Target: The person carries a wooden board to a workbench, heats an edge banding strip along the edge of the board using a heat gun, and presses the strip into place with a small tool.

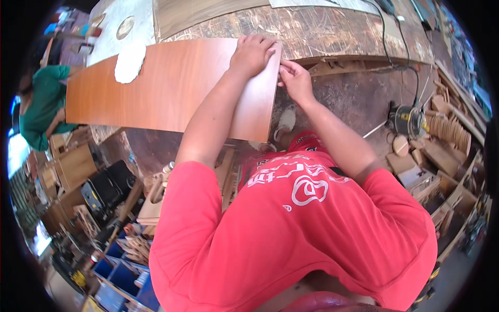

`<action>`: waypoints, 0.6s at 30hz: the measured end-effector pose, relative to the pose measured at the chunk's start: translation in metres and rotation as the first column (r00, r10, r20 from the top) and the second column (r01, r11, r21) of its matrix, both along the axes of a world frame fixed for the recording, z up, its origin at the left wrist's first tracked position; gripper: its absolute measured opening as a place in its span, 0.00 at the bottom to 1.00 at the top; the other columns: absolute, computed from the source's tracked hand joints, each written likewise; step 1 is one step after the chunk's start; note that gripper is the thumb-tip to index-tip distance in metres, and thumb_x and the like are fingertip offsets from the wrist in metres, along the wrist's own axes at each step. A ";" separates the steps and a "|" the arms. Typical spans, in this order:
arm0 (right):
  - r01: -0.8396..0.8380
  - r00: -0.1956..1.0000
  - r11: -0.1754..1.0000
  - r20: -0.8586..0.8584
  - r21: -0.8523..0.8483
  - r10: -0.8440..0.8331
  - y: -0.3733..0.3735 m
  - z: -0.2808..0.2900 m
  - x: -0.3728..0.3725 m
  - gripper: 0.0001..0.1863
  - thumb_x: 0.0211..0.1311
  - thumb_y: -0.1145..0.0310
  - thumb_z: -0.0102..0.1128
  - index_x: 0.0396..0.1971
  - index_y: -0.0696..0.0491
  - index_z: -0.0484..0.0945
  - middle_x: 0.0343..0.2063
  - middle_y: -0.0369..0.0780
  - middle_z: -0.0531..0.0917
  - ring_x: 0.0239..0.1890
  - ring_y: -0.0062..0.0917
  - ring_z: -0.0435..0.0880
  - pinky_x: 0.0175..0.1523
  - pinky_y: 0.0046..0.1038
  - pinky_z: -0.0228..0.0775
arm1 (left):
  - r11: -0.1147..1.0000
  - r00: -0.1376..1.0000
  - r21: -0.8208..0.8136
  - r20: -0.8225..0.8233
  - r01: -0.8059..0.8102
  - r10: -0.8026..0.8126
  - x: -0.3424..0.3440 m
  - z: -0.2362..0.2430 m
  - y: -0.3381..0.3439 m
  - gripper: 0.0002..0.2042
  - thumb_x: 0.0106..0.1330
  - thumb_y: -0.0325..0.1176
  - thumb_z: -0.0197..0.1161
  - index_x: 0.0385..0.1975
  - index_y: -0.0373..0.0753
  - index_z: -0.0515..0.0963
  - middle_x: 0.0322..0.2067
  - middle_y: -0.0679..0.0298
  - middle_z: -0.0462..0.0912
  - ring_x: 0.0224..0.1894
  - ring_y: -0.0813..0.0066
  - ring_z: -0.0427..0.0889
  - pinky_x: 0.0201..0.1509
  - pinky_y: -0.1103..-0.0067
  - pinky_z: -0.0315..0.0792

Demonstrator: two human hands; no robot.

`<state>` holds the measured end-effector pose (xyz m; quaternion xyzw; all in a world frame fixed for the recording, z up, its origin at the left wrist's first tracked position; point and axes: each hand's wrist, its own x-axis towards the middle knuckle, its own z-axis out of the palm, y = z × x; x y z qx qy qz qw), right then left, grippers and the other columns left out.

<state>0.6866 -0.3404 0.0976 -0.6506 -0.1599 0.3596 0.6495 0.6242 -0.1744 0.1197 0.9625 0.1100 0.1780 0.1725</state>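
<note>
Supporting the work: a big desk (322, 31), with the long board (171, 86) lying over its near edge. Can't see how much of it bears. I'd keep the weight on the desk and only steady the overhang. Another person in green (46, 99) stands by the far left end, so agree before shifting either end.

Left hand (252, 56) rests on top near the board's right end, fingers slightly apart, bent toward the edge. Press evenly, no twist. Right hand (296, 83) is at that end edge, fingers curled in; can't tell if they're pinching. Light touch there, mind the corner. White piece (130, 63) overlaps the board's upper edge; tilting could slide it.

Materials: desk top is worn wood, scratched and patchy. Board is flat, long, orange-brown grain, glossy toward the right. White piece has a wavy rim, material unclear.
</note>
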 end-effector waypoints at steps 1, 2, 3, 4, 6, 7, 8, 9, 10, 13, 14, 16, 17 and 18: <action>0.028 1.000 0.999 0.016 -0.034 -0.027 -0.002 0.000 -0.009 0.16 0.66 0.74 0.53 0.52 0.61 0.75 0.34 0.36 0.83 0.31 0.15 0.81 0.29 0.17 0.74 | 1.000 1.000 -0.015 -0.024 -0.009 0.009 0.000 0.001 -0.001 0.15 0.66 0.41 0.54 0.51 0.49 0.76 0.45 0.62 0.77 0.53 0.62 0.72 0.62 0.65 0.58; 0.052 0.998 0.996 0.031 -0.067 -0.050 -0.002 0.001 -0.016 0.16 0.68 0.72 0.51 0.53 0.60 0.75 0.34 0.35 0.82 0.31 0.14 0.79 0.31 0.17 0.74 | 0.999 0.999 -0.028 -0.049 -0.023 0.021 0.001 0.002 -0.001 0.15 0.66 0.40 0.54 0.51 0.49 0.76 0.45 0.61 0.78 0.52 0.62 0.72 0.60 0.64 0.58; 0.072 0.997 0.995 0.022 -0.067 -0.071 0.000 0.001 -0.019 0.16 0.68 0.72 0.51 0.53 0.60 0.75 0.34 0.35 0.82 0.31 0.14 0.79 0.31 0.17 0.74 | 1.000 0.998 -0.027 -0.058 -0.002 0.001 0.002 0.003 0.000 0.15 0.66 0.40 0.54 0.51 0.49 0.76 0.45 0.61 0.78 0.52 0.62 0.72 0.60 0.64 0.58; 0.077 0.997 0.996 -0.024 -0.045 -0.079 -0.002 0.004 -0.023 0.17 0.69 0.70 0.51 0.54 0.59 0.75 0.35 0.34 0.82 0.32 0.14 0.78 0.33 0.17 0.72 | 1.000 0.999 -0.009 -0.051 -0.016 0.016 0.001 0.002 -0.001 0.15 0.66 0.40 0.54 0.51 0.49 0.77 0.45 0.62 0.78 0.52 0.62 0.72 0.60 0.65 0.58; 0.099 0.992 0.995 -0.080 -0.025 -0.100 -0.002 0.001 -0.035 0.18 0.69 0.69 0.51 0.55 0.58 0.74 0.36 0.33 0.82 0.33 0.13 0.77 0.35 0.17 0.71 | 1.000 0.998 0.008 -0.054 -0.015 0.015 -0.001 0.001 -0.002 0.14 0.66 0.41 0.54 0.50 0.50 0.77 0.45 0.62 0.78 0.52 0.62 0.72 0.59 0.66 0.58; 0.159 0.984 0.987 -0.084 0.012 -0.158 0.000 -0.004 -0.041 0.19 0.69 0.68 0.52 0.56 0.59 0.73 0.40 0.36 0.83 0.38 0.14 0.78 0.42 0.18 0.71 | 1.000 0.999 0.007 -0.047 -0.021 0.021 0.000 0.002 -0.001 0.14 0.66 0.41 0.54 0.50 0.50 0.77 0.45 0.62 0.78 0.52 0.62 0.73 0.59 0.66 0.59; 0.221 0.973 0.974 -0.087 0.049 -0.216 0.002 -0.008 -0.046 0.20 0.68 0.67 0.52 0.57 0.61 0.72 0.44 0.38 0.83 0.43 0.15 0.79 0.48 0.20 0.70 | 1.000 0.999 0.005 -0.038 -0.025 0.026 0.002 0.002 -0.001 0.14 0.66 0.41 0.54 0.49 0.50 0.78 0.45 0.63 0.78 0.52 0.62 0.73 0.58 0.66 0.59; 0.249 0.968 0.967 -0.053 0.044 -0.247 0.002 -0.012 -0.051 0.21 0.69 0.67 0.52 0.57 0.61 0.71 0.49 0.40 0.82 0.46 0.15 0.77 0.53 0.19 0.67 | 0.999 1.000 0.024 -0.019 -0.023 0.024 0.002 0.001 -0.002 0.13 0.66 0.41 0.54 0.48 0.50 0.78 0.45 0.63 0.78 0.51 0.62 0.73 0.58 0.66 0.59; 0.268 0.963 0.962 -0.055 0.044 -0.266 0.002 -0.010 -0.057 0.21 0.69 0.67 0.52 0.57 0.61 0.71 0.49 0.40 0.82 0.46 0.15 0.77 0.53 0.19 0.67 | 1.000 1.000 0.025 -0.020 -0.004 0.005 0.001 -0.001 0.000 0.13 0.66 0.41 0.54 0.48 0.50 0.78 0.45 0.63 0.78 0.51 0.62 0.73 0.58 0.66 0.59; 0.352 0.936 0.936 0.017 -0.005 -0.352 -0.001 -0.011 -0.078 0.19 0.67 0.67 0.54 0.53 0.63 0.74 0.51 0.42 0.81 0.49 0.17 0.78 0.56 0.20 0.66 | 1.000 1.000 0.015 0.012 -0.001 0.001 0.004 -0.003 0.003 0.13 0.66 0.41 0.54 0.48 0.49 0.78 0.44 0.62 0.78 0.51 0.62 0.73 0.58 0.66 0.59; 0.383 0.923 0.924 0.024 -0.007 -0.383 -0.003 -0.009 -0.084 0.19 0.67 0.67 0.54 0.53 0.63 0.74 0.51 0.42 0.81 0.49 0.17 0.78 0.56 0.20 0.66 | 1.000 1.000 0.028 0.001 -0.011 0.011 0.004 -0.004 0.001 0.13 0.67 0.42 0.54 0.48 0.49 0.78 0.45 0.62 0.78 0.51 0.62 0.73 0.58 0.66 0.59; 0.440 0.898 0.898 -0.020 -0.019 -0.440 -0.008 -0.003 -0.095 0.19 0.67 0.68 0.55 0.52 0.63 0.75 0.50 0.44 0.81 0.49 0.18 0.78 0.56 0.21 0.66 | 0.999 1.000 0.036 0.000 0.027 -0.027 0.006 -0.005 -0.001 0.14 0.67 0.42 0.54 0.48 0.49 0.78 0.45 0.62 0.78 0.51 0.62 0.73 0.58 0.66 0.59; 0.432 0.902 0.895 0.055 -0.114 -0.429 -0.011 0.003 -0.098 0.18 0.67 0.67 0.55 0.52 0.62 0.76 0.49 0.43 0.82 0.49 0.18 0.78 0.56 0.20 0.66 | 1.000 1.000 0.019 -0.005 -0.009 0.009 0.005 -0.004 -0.001 0.14 0.67 0.42 0.53 0.47 0.48 0.79 0.45 0.61 0.78 0.51 0.62 0.73 0.59 0.66 0.58; 0.480 0.877 0.870 0.062 -0.116 -0.476 -0.013 0.002 -0.111 0.18 0.67 0.67 0.55 0.52 0.62 0.76 0.49 0.43 0.82 0.49 0.18 0.78 0.56 0.20 0.66 | 0.999 0.999 0.002 -0.011 -0.043 0.043 0.004 -0.003 -0.001 0.14 0.67 0.42 0.53 0.47 0.48 0.79 0.45 0.61 0.78 0.51 0.63 0.73 0.60 0.66 0.57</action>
